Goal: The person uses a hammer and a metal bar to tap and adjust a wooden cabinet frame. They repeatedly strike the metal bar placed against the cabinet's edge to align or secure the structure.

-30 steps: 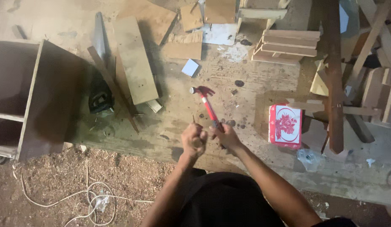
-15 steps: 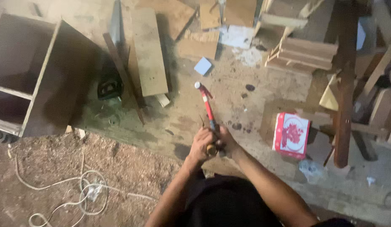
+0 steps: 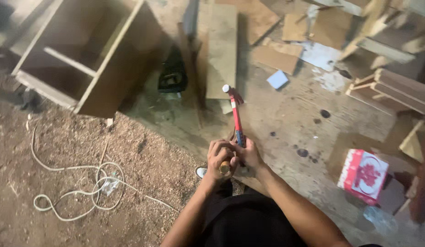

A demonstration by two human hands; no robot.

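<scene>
Both hands meet low over the floor: the right hand (image 3: 250,154) is clamped on the grip of a red claw hammer (image 3: 236,116), whose head points away toward a long plank (image 3: 221,48), while the left hand (image 3: 220,158) is curled shut round a small wooden piece (image 3: 225,167) just beside it; a red and white box (image 3: 363,175) lies well apart to the right

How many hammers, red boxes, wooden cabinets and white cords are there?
Hammer: 1
Red box: 1
Wooden cabinet: 1
White cord: 1
Total: 4
</scene>
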